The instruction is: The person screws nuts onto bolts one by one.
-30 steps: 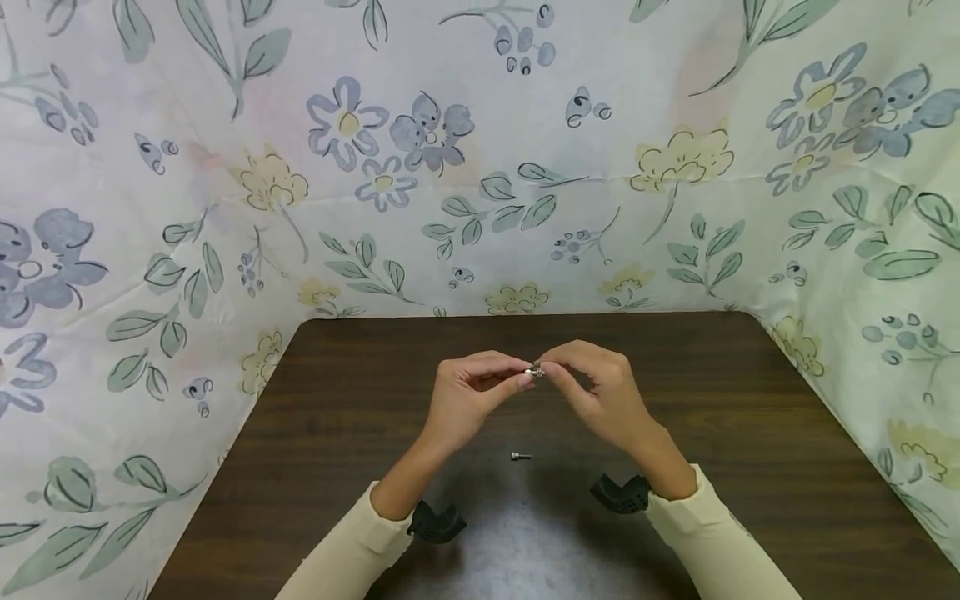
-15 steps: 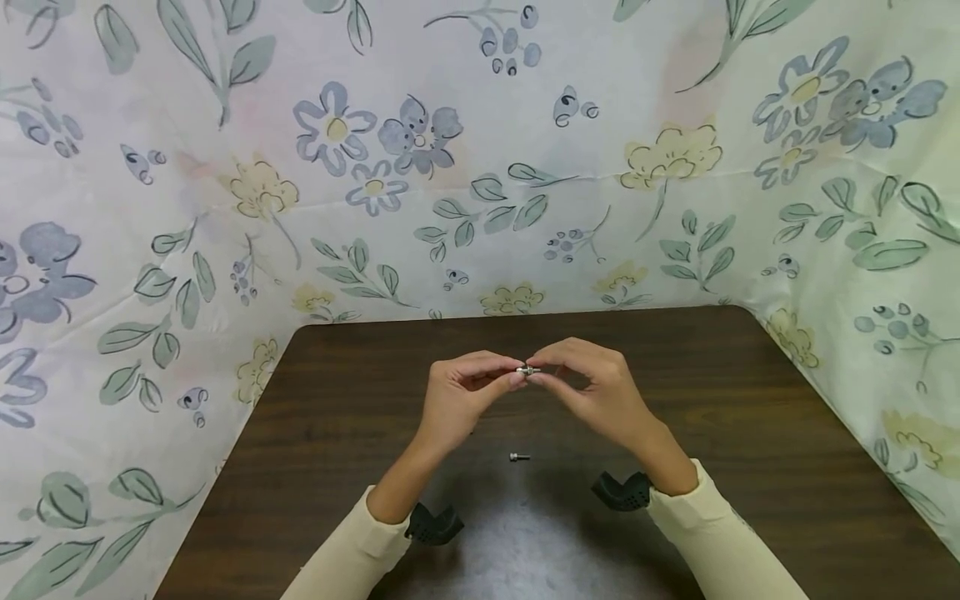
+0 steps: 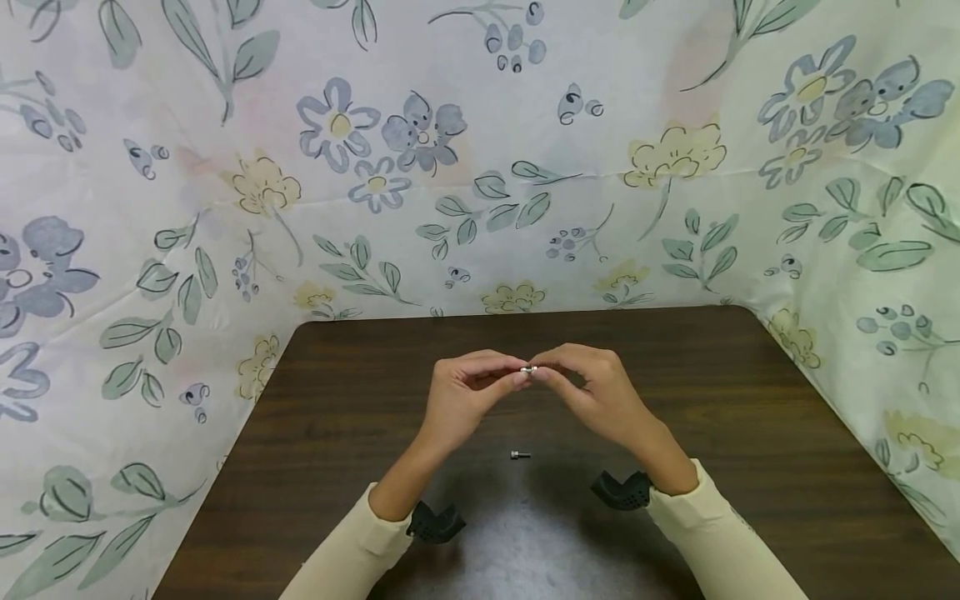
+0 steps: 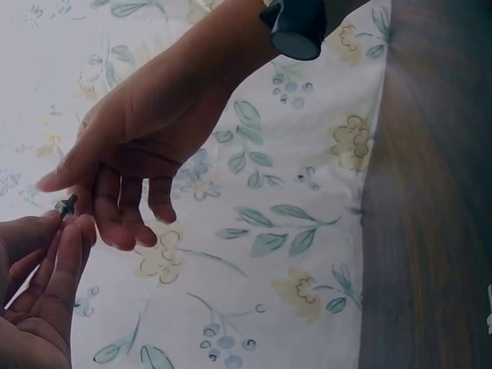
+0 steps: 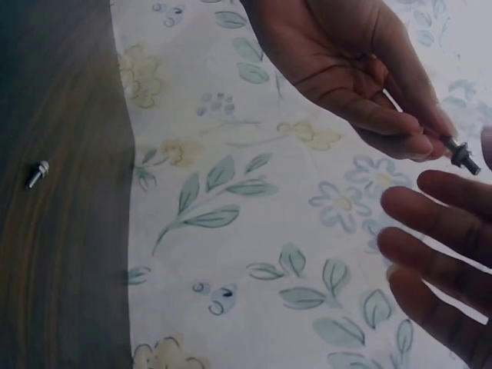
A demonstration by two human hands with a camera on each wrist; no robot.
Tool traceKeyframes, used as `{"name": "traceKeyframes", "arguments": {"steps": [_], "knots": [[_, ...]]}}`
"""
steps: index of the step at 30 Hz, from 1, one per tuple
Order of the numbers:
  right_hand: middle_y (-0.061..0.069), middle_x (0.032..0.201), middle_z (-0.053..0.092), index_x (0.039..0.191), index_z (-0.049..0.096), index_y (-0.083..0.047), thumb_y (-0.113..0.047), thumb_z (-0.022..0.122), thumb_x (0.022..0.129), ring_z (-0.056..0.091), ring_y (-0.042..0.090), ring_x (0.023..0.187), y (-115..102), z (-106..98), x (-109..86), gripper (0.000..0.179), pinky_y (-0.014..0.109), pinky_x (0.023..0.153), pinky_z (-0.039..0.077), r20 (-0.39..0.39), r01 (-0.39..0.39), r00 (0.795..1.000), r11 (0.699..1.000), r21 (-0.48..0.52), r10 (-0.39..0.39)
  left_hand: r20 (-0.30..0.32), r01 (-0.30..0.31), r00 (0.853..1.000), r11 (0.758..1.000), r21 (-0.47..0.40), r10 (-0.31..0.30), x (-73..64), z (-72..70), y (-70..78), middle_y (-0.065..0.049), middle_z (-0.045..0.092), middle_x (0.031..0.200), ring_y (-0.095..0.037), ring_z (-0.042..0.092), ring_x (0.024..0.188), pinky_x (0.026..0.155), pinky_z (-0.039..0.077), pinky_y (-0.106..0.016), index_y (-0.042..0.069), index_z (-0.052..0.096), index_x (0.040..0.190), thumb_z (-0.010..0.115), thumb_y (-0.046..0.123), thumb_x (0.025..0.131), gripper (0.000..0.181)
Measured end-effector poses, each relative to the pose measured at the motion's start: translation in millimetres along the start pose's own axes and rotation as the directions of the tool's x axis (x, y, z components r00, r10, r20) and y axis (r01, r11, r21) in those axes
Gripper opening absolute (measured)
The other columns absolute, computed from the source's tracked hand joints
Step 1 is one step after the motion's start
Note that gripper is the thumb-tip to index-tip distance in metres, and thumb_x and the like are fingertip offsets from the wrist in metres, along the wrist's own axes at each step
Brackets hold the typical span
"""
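Observation:
My left hand pinches a small metal bolt between thumb and fingertips, raised over the table. A wider collar, like a nut or washer, sits round the bolt, and its threaded end points towards my right hand. Thumb and index finger of that hand straddle this end; the right wrist view shows them spread apart, with a gap to the bolt, and the other fingers loosely extended. Seen from the left wrist, the bolt stands up from my left fingertips. On the table lies a second bolt, with a thick head.
The dark wood table ends at a floral cloth that hangs behind it and along both sides. Each wrist wears a black camera mount, close above the tabletop.
Both hands stay joined round the same bolt, with only small shifts of the right fingertips along and about its end. The bolt on the table has not moved.

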State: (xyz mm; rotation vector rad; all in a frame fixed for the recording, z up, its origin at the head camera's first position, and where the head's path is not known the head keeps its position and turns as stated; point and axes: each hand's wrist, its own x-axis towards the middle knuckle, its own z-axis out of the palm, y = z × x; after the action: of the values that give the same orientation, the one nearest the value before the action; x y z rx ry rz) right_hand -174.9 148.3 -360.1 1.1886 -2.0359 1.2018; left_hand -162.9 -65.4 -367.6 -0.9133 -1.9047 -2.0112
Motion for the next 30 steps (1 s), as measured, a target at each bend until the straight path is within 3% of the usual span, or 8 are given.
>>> {"name": "traceKeyframes", "arguments": {"steps": [5,11,21,26,30], "knots": [[0.007,0.108,0.075,0.115,0.073,-0.004,-0.002,0.082,0.084,0.07,0.015,0.085,-1.3,-0.5,-0.6,0.032,0.025,0.072,0.059,0.003,0.006,1.0,1.0,0.014,-0.006,-0.02,0.004,1.0,1.0,0.023,-0.003,-0.8,-0.4,0.0,-0.012,0.075,0.097,-0.026,0.074,0.085,0.075,0.063,-0.039,-0.003,0.078,0.101,0.077,0.001,0.089,0.013],[0.006,0.101,0.075,0.109,0.074,-0.005,0.009,0.081,0.079,0.069,0.014,0.082,-1.0,-1.4,1.7,0.033,0.023,0.069,0.058,-0.032,0.088,0.996,0.996,0.013,-0.088,-0.005,-0.005,1.0,1.0,-0.008,0.005,-0.5,0.0,0.4,-0.015,0.075,0.098,-0.027,0.074,0.086,0.075,0.063,-0.041,-0.004,0.077,0.102,0.076,-0.001,0.089,0.014],[-0.002,0.093,0.074,0.097,0.077,-0.011,-0.011,0.073,0.095,0.07,0.012,0.084,1.0,-2.1,2.2,0.004,0.023,0.075,0.058,-0.032,0.09,0.996,0.996,0.01,-0.089,0.007,-0.023,1.0,1.0,0.007,0.023,0.2,2.6,-0.6,-0.013,0.075,0.095,-0.028,0.075,0.081,0.071,0.063,-0.047,-0.002,0.078,0.101,0.076,-0.002,0.089,0.013],[0.0,0.097,0.076,0.101,0.078,-0.009,-0.017,0.061,0.104,0.072,0.016,0.089,1.6,-3.0,0.8,0.019,0.023,0.082,0.057,-0.037,0.062,0.997,0.998,0.0,-0.062,0.001,-0.018,1.0,1.0,0.003,0.018,0.5,2.6,0.3,-0.014,0.075,0.095,-0.028,0.075,0.08,0.07,0.062,-0.049,-0.002,0.078,0.101,0.077,-0.002,0.088,0.013],[0.003,0.103,0.076,0.11,0.076,-0.007,-0.023,0.066,0.101,0.07,0.014,0.086,0.8,-4.6,-0.5,0.02,0.019,0.078,0.056,-0.045,0.044,0.998,0.999,-0.012,-0.044,-0.011,-0.007,1.0,1.0,0.0,0.007,0.2,1.6,0.8,-0.014,0.075,0.097,-0.027,0.075,0.082,0.073,0.063,-0.042,-0.003,0.078,0.102,0.076,-0.001,0.089,0.013]]}}
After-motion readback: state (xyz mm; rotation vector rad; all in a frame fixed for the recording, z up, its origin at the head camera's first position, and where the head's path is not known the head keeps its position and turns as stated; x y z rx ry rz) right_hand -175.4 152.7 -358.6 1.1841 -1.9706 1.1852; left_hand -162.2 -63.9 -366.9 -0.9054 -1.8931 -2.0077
